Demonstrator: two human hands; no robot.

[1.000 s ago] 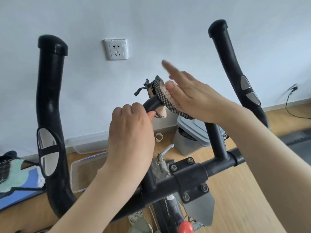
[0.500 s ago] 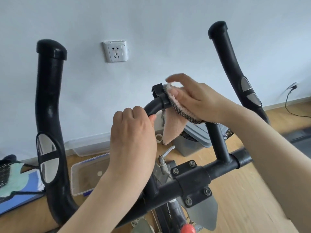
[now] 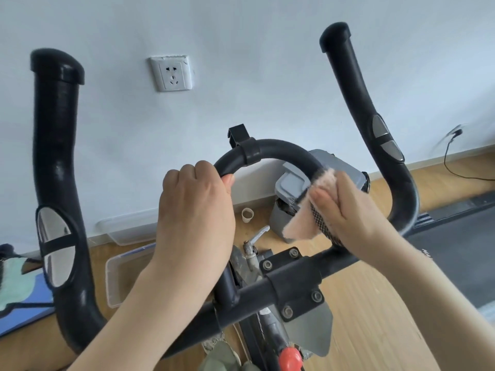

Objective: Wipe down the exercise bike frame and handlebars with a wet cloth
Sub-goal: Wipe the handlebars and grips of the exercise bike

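The black exercise bike handlebars fill the view: a tall left grip (image 3: 55,162), a tall right grip (image 3: 375,135) and a curved centre loop bar (image 3: 278,151) with a small black clip on top. My left hand (image 3: 195,218) is closed around the left side of the loop. My right hand (image 3: 345,210) presses a pink fluffy cloth (image 3: 302,223) with a black mesh edge against the right, downward part of the loop. The crossbar with its bolted clamp (image 3: 292,279) runs below both hands.
A grey lidded bin (image 3: 284,215) stands on the wooden floor behind the bars. Clear plastic tubs (image 3: 117,274) and a small paper cup (image 3: 247,215) lie by the wall. A wall socket (image 3: 171,73) is above. A dark mat (image 3: 455,236) lies at right, a red knob (image 3: 289,357) below.
My right hand has slid the cloth from the top of the loop bar down its right side. The clip on top is now uncovered. My left hand keeps its grip.
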